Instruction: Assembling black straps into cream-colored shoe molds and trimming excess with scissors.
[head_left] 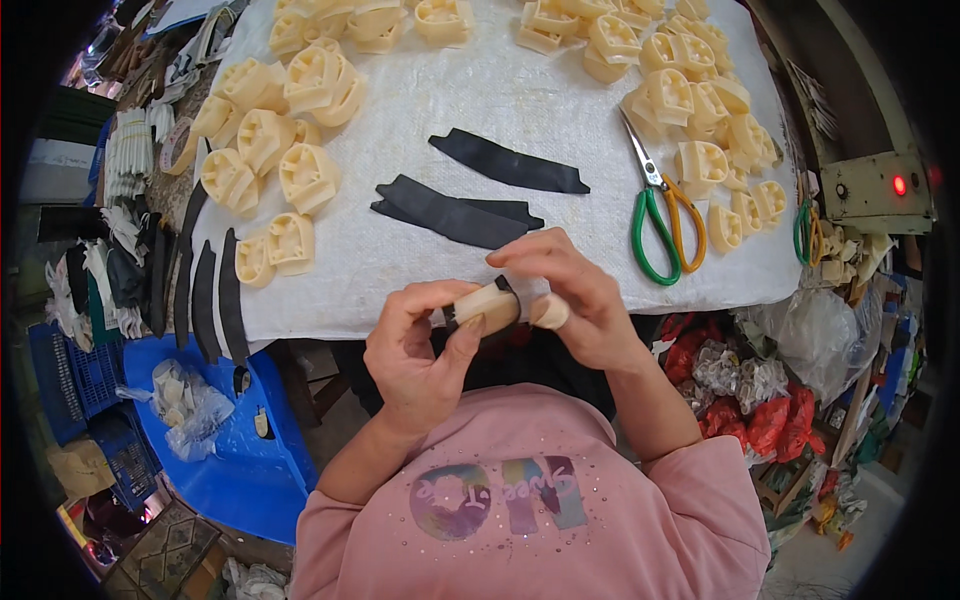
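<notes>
Above my lap, in front of the table edge, my left hand [412, 355] grips a cream plastic shoe heel [480, 302] between thumb and fingers. Black material [506, 287] shows along the heel's edges, partly hidden by my fingers. My right hand [588, 305] is just right of the heel with fingers apart, its thumb wearing a pale finger cover [550, 311]. Whether its fingertips touch the heel, I cannot tell. Beyond my hands, a black strip [510, 162] lies alone on the white-covered table [400, 130], and a nearer black strip [460, 218] overlaps another.
Scissors [660, 205] with green and orange handles lie on the right. Cream heels [318, 85] are piled at the left and far side, with more heels [690, 110] at right. Black strips [230, 295] hang over the left edge, above a blue plastic bin [230, 470].
</notes>
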